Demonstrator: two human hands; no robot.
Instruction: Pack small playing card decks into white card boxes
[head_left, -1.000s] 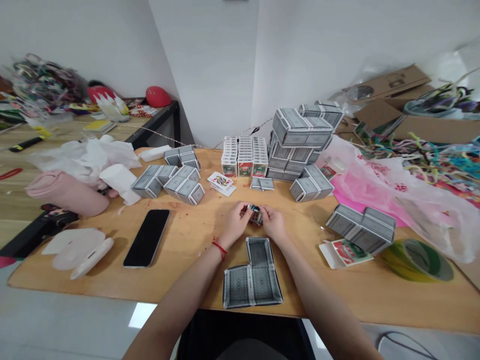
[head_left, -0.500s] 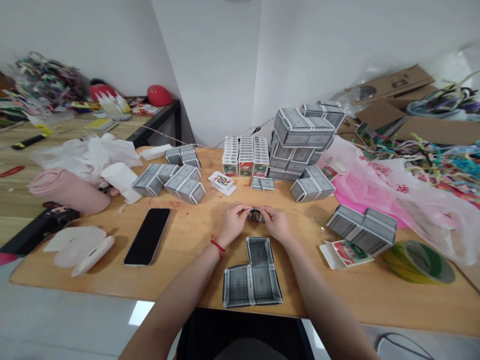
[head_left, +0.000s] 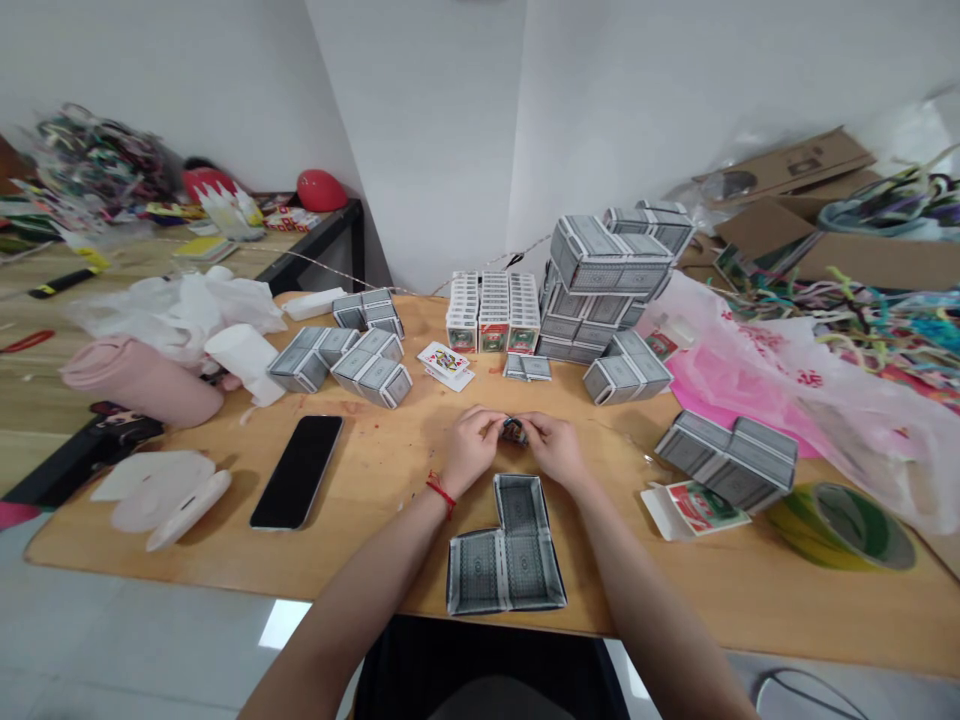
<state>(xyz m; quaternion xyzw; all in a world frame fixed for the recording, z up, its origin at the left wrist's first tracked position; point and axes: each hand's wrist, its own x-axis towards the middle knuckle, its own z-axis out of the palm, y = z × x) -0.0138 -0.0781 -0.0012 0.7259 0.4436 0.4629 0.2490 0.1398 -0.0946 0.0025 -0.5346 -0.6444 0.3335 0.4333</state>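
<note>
1. The left hand (head_left: pixel 472 447) and the right hand (head_left: pixel 555 449) are close together above the table (head_left: pixel 397 470).
2. The fingers of both hands are pinching one small card (head_left: pixel 514 432), each hand at one side of it. The card is bent; its exact shape I cannot tell, because the fingers cover part of it.
3. The card is in the middle of the table, just beyond an open tray (head_left: pixel 525 560), which is L-shaped and has a grey pattern.
4. Farther away lie loose playing cards (head_left: pixel 444 360) and a small flat grey piece (head_left: pixel 527 368).
5. On the left wrist there is a red bracelet (head_left: pixel 441 490).
6. A phone (head_left: pixel 297 473) lies to the left.
</note>
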